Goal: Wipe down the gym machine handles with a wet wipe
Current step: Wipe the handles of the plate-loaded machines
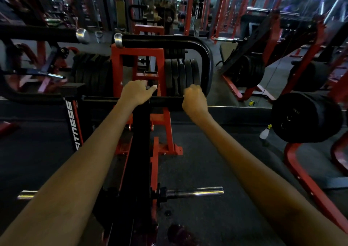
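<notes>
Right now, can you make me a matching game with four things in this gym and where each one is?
Things:
1. left hand
2. right hand
3. spray bottle
4. chrome peg

Places:
A. on the floor, far right, beside big black weight plates
B. curled round the black handle bar
C. sticking out sideways low on the machine, near the camera
D. resting on the bar, over the red frame

Pairs: 1-D, 2-B, 3-A, 4-C

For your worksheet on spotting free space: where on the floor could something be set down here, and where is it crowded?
Bare floor lies between the red machine base and the spray bottle. Crowded: around the weight plates behind both hands.
</notes>
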Demonstrator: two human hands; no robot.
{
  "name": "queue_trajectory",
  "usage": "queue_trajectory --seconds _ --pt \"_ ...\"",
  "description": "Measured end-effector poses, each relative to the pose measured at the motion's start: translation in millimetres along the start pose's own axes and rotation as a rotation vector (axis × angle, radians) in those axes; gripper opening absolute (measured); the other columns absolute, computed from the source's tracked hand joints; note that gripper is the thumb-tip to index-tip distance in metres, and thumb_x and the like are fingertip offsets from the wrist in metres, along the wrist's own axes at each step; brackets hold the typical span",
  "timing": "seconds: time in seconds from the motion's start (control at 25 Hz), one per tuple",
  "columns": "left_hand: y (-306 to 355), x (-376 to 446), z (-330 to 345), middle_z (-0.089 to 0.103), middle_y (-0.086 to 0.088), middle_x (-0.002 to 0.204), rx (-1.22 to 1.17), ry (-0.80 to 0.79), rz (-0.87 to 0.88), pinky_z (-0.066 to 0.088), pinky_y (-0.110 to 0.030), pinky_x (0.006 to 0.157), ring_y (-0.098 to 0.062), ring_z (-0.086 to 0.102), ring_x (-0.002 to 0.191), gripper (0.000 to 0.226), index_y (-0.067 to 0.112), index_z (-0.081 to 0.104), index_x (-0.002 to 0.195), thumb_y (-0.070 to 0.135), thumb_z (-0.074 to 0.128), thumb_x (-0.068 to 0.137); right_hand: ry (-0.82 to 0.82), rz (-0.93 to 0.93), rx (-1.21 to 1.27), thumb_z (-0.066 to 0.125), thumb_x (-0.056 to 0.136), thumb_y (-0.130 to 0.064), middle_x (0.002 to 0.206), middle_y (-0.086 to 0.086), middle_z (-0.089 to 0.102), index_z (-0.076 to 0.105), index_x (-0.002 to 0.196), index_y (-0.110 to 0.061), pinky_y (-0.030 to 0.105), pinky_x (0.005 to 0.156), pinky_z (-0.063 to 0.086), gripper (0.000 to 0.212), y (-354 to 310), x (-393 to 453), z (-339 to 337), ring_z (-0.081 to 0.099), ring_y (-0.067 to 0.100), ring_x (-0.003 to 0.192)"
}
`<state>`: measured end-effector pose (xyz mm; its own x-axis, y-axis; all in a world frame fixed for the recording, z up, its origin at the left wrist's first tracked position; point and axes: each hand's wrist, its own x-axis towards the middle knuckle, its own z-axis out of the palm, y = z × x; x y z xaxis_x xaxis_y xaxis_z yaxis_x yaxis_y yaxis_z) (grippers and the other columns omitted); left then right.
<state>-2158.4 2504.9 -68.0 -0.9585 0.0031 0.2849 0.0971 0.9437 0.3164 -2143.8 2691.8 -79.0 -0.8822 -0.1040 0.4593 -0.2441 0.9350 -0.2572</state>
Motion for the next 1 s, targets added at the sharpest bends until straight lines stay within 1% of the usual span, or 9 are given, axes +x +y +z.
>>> queue_trajectory --seconds 0.08,0.16,0.24,0.32,0.48,0.6,0.72,0.84,1.0 --pt "-4 1 0 0.054 -0.001 0.080 -0.236 0.003 -0.069 0.036 -0.032 0.072 -0.025 0.053 0.085 0.047 0.009 0.053 0.097 0.052 0.031 0.098 -0.026 -0.066 0.013 0.052 0.086 0.004 0.106 0.015 0.056 0.063 0.098 0.002 0.030 0.084 0.050 0.016 -14 1 9 0.054 0.026 0.102" --pt "-21 -5 2 0.054 0.000 0.083 -0.374 0.051 -0.158 0.037 -0.036 0.082 -0.025 0.052 0.088 0.050 0.012 0.051 0.100 0.053 0.022 0.099 -0.072 -0.147 0.067 0.051 0.087 0.004 0.101 0.014 0.058 0.064 0.093 0.001 0.028 0.079 0.051 0.015 -25 8 18 0.056 0.024 0.097" --pt "-48 -21 11 0.063 -0.014 0.097 -0.145 0.152 -0.159 0.031 -0.046 0.100 -0.032 0.056 0.100 0.061 0.006 0.061 0.105 0.047 0.016 0.101 -0.143 -0.220 0.149 0.049 0.088 0.004 0.101 0.016 0.061 0.066 0.094 0.002 0.026 0.079 0.051 0.018 -33 18 27 0.059 0.025 0.096" --pt "-68 -34 22 0.066 -0.022 0.095 0.052 0.244 -0.101 0.029 -0.048 0.102 -0.038 0.057 0.099 0.063 -0.002 0.066 0.095 0.042 0.021 0.100 -0.181 -0.306 0.281 0.049 0.087 0.006 0.098 0.019 0.066 0.069 0.095 0.004 0.019 0.077 0.050 0.021 -43 24 30 0.063 0.026 0.092" --pt "-70 -29 28 0.064 -0.024 0.096 0.111 0.253 -0.079 0.028 -0.045 0.098 -0.040 0.054 0.099 0.042 -0.004 0.063 0.089 0.027 0.037 0.101 -0.218 -0.458 0.297 0.055 0.088 0.001 0.101 0.018 0.066 0.069 0.097 0.004 0.021 0.082 0.046 0.017 -45 28 25 0.062 0.027 0.093" --pt "-73 -29 32 0.063 -0.024 0.096 0.109 0.286 -0.081 0.028 -0.046 0.097 -0.040 0.054 0.098 0.042 -0.004 0.062 0.088 0.027 0.036 0.100 -0.349 -0.577 0.236 0.061 0.086 -0.002 0.100 0.017 0.067 0.069 0.098 0.004 0.012 0.078 0.040 0.016 -26 32 2 0.062 0.022 0.094" --pt "-71 -30 33 0.064 -0.024 0.095 0.107 0.297 -0.088 0.028 -0.046 0.097 -0.040 0.054 0.098 0.042 -0.004 0.062 0.088 0.027 0.036 0.099 -0.499 -0.520 0.079 0.065 0.084 -0.003 0.099 0.016 0.068 0.070 0.096 0.004 0.014 0.073 0.046 0.015 -12 48 -21 0.064 0.018 0.090" --pt "-71 -29 35 0.063 -0.023 0.097 0.117 0.307 -0.092 0.027 -0.046 0.099 -0.039 0.054 0.100 0.040 -0.005 0.062 0.090 0.025 0.038 0.100 -0.431 -0.484 0.142 0.065 0.083 -0.002 0.100 0.016 0.069 0.070 0.097 0.004 0.021 0.080 0.051 0.016 -31 52 -15 0.066 0.020 0.091" --pt "-74 -30 32 0.063 -0.023 0.101 0.128 0.270 -0.074 0.026 -0.046 0.100 -0.039 0.053 0.103 0.043 -0.005 0.061 0.094 0.028 0.034 0.101 -0.329 -0.576 0.174 0.059 0.089 -0.009 0.100 0.016 0.064 0.070 0.097 0.003 0.019 0.081 0.041 0.018 -43 27 8 0.060 0.024 0.094"
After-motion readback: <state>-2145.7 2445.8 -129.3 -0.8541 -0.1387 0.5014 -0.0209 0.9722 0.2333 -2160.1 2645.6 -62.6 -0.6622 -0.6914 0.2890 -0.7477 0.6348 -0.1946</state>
